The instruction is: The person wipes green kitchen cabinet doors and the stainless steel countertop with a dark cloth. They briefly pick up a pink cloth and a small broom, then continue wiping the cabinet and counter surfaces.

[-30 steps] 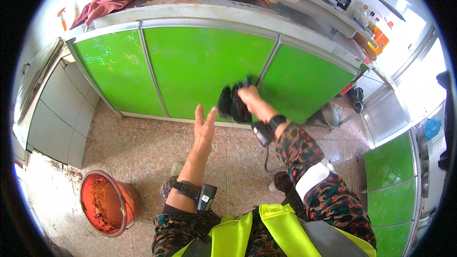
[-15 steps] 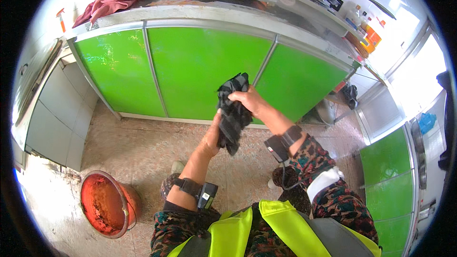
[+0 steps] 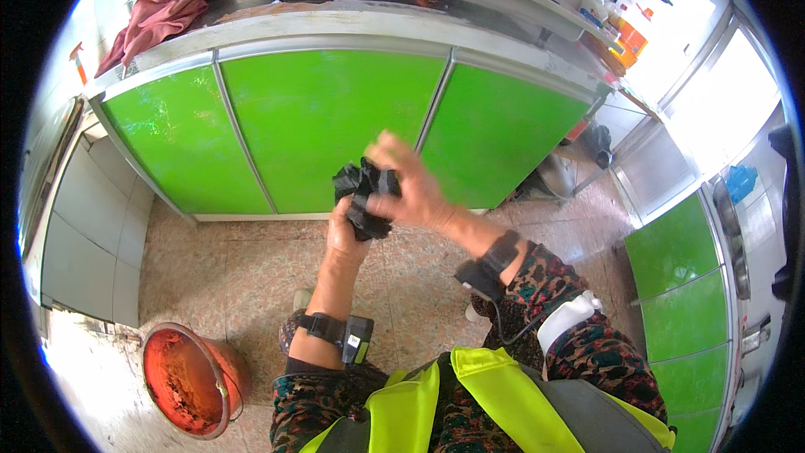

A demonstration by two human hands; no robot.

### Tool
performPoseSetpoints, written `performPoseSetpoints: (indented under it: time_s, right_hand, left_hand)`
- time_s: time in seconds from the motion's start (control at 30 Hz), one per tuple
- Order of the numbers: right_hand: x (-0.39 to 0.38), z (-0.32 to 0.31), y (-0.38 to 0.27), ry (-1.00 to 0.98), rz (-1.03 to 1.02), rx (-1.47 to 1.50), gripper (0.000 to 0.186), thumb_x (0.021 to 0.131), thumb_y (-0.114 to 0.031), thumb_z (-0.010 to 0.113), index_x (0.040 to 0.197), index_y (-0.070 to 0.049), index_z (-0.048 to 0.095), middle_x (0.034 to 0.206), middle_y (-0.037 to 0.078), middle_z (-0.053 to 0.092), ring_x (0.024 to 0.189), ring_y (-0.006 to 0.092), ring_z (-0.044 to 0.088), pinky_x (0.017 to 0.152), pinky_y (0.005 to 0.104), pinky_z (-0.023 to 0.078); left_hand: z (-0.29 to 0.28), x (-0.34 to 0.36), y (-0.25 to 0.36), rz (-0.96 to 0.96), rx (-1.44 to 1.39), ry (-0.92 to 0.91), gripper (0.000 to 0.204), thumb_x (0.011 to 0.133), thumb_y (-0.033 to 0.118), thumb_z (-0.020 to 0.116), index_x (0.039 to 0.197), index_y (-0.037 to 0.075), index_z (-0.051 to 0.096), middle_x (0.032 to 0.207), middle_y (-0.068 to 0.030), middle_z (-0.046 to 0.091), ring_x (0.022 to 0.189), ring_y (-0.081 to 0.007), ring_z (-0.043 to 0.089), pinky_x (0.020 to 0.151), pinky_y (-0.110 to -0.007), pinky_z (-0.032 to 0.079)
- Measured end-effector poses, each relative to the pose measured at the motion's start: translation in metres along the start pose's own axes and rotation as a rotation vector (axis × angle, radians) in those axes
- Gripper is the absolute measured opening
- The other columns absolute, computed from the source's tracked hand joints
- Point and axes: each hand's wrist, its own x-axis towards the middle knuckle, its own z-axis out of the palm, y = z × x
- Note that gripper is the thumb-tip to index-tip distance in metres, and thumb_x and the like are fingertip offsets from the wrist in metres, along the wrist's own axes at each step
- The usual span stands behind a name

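Note:
A black and grey patterned cloth (image 3: 365, 197) is bunched up in front of the green cabinet doors. My left hand (image 3: 345, 239) grips it from below and from the left, with the wrist upright. At its right side is my right hand (image 3: 412, 193), blurred by motion. Its fingers are stretched upward beyond the cloth and stand apart from the thumb, which lies against the folds. Both forearms carry strapped-on black devices.
Ahead stands a counter with green cabinet doors (image 3: 335, 126). A pink cloth (image 3: 155, 25) lies on its left end, bottles (image 3: 625, 38) stand at the right. An orange-red bucket (image 3: 186, 377) is on the floor at lower left. More green cabinets (image 3: 679, 302) stand at right.
The cloth has gone from hanging lengthwise to a compact bunch, and has moved slightly left. My right hand's fingers have loosened and spread. The view has shifted a little.

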Motion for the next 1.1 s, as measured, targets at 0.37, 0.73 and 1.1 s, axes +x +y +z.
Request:
performPoseSetpoints:
  time_s: [0.37, 0.73, 1.1]
  right_hand:
    - [0.006, -0.063, 0.052, -0.001, -0.329, -0.412, 0.067, 0.071, -0.029, 0.077, 0.133, -0.022, 0.05, 0.127, 0.011, 0.051, 0.109, 0.0342, 0.057, 0.086, 0.0422, 0.054]
    - [0.087, -0.243, 0.078, 0.238, -0.538, -1.075, 0.06, 0.065, -0.017, 0.078, 0.121, -0.026, 0.059, 0.131, 0.009, 0.051, 0.119, 0.0322, 0.049, 0.087, 0.046, 0.045]
    - [0.199, -0.088, 0.034, 0.354, -0.842, -1.038, 0.017, 0.078, -0.023, 0.059, 0.095, -0.025, 0.063, 0.12, 0.001, 0.055, 0.108, 0.0191, 0.053, 0.08, 0.038, 0.041]
  left_hand:
    - [0.025, 0.007, -0.017, -0.247, -0.011, -0.522, 0.087, 0.088, 0.078, 0.028, 0.145, 0.012, 0.038, 0.141, -0.0175, 0.048, 0.124, -0.0372, 0.051, 0.101, -0.052, 0.042]
    - [0.025, 0.005, -0.013, -0.11, 0.353, -0.165, 0.07, 0.097, 0.056, 0.041, 0.144, 0.004, 0.036, 0.13, -0.0214, 0.056, 0.114, -0.0313, 0.058, 0.094, -0.043, 0.046]
    - [0.019, 0.019, 0.002, -0.013, 0.415, -0.091, 0.064, 0.096, 0.052, 0.045, 0.138, 0.004, 0.041, 0.127, -0.0204, 0.057, 0.111, -0.03, 0.058, 0.09, -0.042, 0.048]
